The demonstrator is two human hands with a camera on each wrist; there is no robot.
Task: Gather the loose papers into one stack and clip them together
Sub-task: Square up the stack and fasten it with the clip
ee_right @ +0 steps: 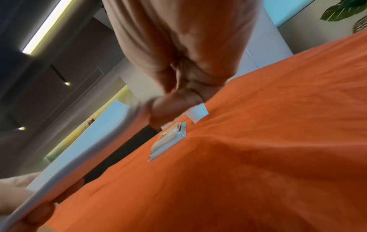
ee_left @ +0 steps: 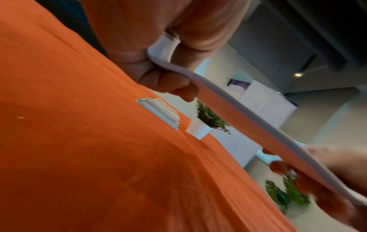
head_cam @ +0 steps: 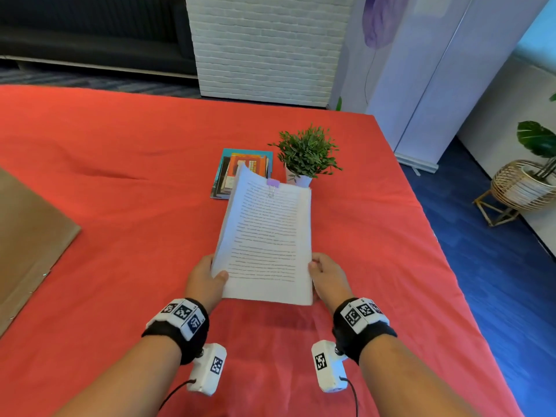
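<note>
A stack of printed white papers (head_cam: 266,236) is lifted above the red tablecloth (head_cam: 120,206), held by its near end. A purple binder clip (head_cam: 273,183) sits on its far edge. My left hand (head_cam: 207,279) grips the near left corner, thumb on top. On the near right edge my right hand (head_cam: 326,273) holds the stack, its fingers underneath. The left wrist view shows the stack (ee_left: 238,116) edge-on, pinched by my left hand (ee_left: 158,66). The right wrist view shows the blurred stack (ee_right: 79,157) with my right hand (ee_right: 174,100) curled under it.
A pile of colourful books (head_cam: 240,173) lies on the cloth just beyond the papers, with a small potted plant (head_cam: 307,155) to its right. A brown board (head_cam: 27,236) lies at the left edge. The table's right edge drops to blue floor, where a wicker planter (head_cam: 523,188) stands.
</note>
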